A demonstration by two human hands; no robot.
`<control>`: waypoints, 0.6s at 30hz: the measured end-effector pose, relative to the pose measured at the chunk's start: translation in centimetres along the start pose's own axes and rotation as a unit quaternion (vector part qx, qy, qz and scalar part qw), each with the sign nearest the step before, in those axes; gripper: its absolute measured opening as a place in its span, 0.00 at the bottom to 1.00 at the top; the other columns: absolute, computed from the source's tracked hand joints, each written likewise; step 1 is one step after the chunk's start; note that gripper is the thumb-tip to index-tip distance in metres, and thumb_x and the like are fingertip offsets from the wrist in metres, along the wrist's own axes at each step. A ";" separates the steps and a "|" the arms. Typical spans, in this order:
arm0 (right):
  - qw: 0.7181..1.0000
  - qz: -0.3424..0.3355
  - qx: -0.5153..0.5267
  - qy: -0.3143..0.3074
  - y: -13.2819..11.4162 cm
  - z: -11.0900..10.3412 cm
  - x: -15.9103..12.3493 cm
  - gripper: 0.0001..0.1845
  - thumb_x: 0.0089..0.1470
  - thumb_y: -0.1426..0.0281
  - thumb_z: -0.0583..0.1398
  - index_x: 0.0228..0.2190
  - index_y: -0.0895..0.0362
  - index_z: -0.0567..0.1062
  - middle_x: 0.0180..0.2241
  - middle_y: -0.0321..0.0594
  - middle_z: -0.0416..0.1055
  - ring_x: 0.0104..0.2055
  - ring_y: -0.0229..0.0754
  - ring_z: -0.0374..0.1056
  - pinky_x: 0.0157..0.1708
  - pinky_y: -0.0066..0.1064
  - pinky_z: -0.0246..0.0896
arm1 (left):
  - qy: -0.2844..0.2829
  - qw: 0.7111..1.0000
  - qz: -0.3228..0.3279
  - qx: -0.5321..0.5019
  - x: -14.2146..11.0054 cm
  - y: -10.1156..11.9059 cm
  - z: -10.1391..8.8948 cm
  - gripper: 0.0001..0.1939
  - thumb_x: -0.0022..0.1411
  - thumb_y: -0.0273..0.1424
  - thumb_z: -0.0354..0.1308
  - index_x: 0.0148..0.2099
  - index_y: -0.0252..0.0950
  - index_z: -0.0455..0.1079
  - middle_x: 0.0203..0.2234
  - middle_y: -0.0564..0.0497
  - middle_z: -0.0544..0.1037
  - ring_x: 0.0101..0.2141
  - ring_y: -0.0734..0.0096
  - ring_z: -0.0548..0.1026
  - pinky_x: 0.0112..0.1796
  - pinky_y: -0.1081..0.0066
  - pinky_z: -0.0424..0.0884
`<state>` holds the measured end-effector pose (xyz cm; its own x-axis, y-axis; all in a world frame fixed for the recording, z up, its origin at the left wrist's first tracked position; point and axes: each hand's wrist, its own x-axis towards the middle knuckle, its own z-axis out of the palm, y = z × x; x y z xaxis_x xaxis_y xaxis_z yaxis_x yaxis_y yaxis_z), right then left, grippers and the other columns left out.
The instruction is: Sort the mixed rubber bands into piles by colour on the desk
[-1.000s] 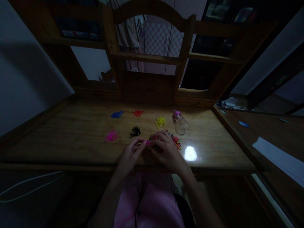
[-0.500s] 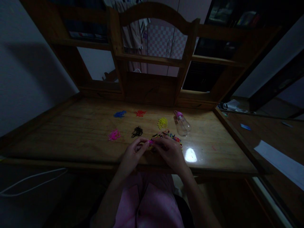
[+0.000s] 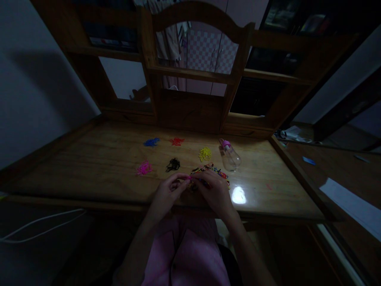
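Note:
Small pink rubber bands [image 3: 189, 178] are pinched between the fingertips of my left hand [image 3: 171, 188] and my right hand [image 3: 212, 188], which nearly meet; how many is too small to tell. Partly hidden under my right hand lies a mixed pile of coloured bands [image 3: 222, 173]. Sorted by colour, separate heaps lie beyond my hands: pink bands [image 3: 144, 168] at the left, black bands [image 3: 173, 164] just past my left hand, blue bands [image 3: 151, 142] and red bands [image 3: 177, 141] farther back, and yellow bands [image 3: 205, 154] behind the mixed pile.
A clear bulb-shaped bottle with a pink cap [image 3: 231, 157] lies on the wooden desk [image 3: 98, 167], right of the yellow heap. A wooden shelf unit [image 3: 190, 73] rises along the back edge. At the right, a lower surface holds white paper [image 3: 351, 204] and a small blue card [image 3: 308, 161].
The view has shifted slightly. My hands stay together, and my right hand has drawn back from the mixed pile, showing more of it. Less of the pink shows between my fingertips.

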<state>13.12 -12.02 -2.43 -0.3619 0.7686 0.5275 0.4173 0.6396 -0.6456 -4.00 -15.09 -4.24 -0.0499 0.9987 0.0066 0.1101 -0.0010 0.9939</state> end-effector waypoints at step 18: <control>0.998 0.054 0.023 0.009 -0.4 -0.9 -0.6 0.10 0.59 0.71 0.59 0.42 0.52 0.79 0.41 0.41 0.79 0.44 0.44 0.74 0.45 0.35 0.68 | 0.010 0.999 0.039 0.021 0.1 -0.3 0.1 0.12 0.60 0.40 0.60 0.39 0.36 0.73 0.33 0.51 0.77 0.34 0.70 0.74 0.35 0.75 0.68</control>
<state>13.97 -12.71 -1.97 -0.3012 0.8330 0.4641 0.4137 0.5527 -0.7235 -3.89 -14.98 -4.57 -0.0594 0.9945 0.0865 0.1561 -0.0764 0.9848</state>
